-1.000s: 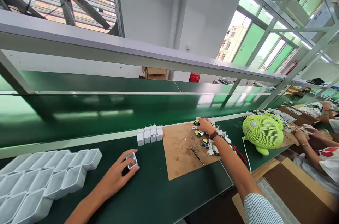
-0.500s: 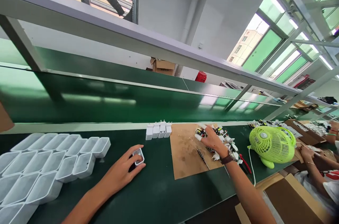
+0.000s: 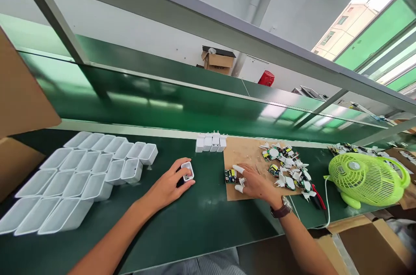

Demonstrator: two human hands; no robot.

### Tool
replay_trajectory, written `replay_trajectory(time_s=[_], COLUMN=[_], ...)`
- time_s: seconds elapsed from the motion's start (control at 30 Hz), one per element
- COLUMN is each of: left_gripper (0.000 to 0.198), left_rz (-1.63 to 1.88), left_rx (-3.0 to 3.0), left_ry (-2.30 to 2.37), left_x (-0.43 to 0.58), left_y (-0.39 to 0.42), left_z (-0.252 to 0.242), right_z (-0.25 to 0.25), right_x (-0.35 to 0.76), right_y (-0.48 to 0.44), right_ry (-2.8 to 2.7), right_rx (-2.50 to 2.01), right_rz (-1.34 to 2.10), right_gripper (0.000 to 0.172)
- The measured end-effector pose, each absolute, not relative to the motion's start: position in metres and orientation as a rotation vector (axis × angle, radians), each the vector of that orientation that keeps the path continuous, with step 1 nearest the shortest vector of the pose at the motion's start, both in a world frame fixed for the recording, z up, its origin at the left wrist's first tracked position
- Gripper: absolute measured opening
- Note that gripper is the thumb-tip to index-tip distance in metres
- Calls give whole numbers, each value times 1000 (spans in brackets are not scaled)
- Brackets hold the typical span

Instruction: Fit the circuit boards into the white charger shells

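My left hand [image 3: 169, 186] rests on the green bench and grips a small white plastic shell [image 3: 187, 171], its open side up. My right hand [image 3: 255, 184], with white finger cots and a wristwatch, lies on the brown mat [image 3: 242, 153]. Its fingertips pinch a small circuit board [image 3: 230, 176] at the mat's left edge. A heap of similar boards with white plug parts [image 3: 287, 166] lies just right of that hand. A short row of finished white shells [image 3: 210, 142] stands at the mat's far left corner.
Several empty white shells [image 3: 78, 177] are packed side by side at the left. A lime green desk fan [image 3: 365, 179] stands at the right, with its white cord and red-handled cutters [image 3: 316, 197] beside the heap. The conveyor belt [image 3: 169, 106] runs behind. Cardboard boxes [image 3: 373, 244] sit below right.
My right hand drew back from the heap toward me and left, bringing one circuit board to the mat's left edge. My left hand kept hold of the shell. The view tipped downward.
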State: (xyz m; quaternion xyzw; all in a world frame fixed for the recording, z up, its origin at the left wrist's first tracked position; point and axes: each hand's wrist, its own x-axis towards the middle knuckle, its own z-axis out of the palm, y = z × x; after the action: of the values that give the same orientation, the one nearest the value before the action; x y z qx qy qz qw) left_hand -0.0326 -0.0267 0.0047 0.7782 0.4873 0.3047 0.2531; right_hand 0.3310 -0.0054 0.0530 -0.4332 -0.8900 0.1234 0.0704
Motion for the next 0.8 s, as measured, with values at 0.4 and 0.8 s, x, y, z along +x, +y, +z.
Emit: replay_trajectory(time_s=[0.4, 0.8], left_gripper=[81, 113], left_rz=[908, 719], left_rx=[1935, 1830], left_ry=[1280, 1479], left_x=[-26, -42], left_y=[-29, -22], left_z=[7, 15], right_z=[61, 31], right_x=[246, 230], right_y=[7, 12], right_ry=[-2351, -2156], right_rx=[-860, -800], right_rz=[451, 267], right_gripper=[61, 69])
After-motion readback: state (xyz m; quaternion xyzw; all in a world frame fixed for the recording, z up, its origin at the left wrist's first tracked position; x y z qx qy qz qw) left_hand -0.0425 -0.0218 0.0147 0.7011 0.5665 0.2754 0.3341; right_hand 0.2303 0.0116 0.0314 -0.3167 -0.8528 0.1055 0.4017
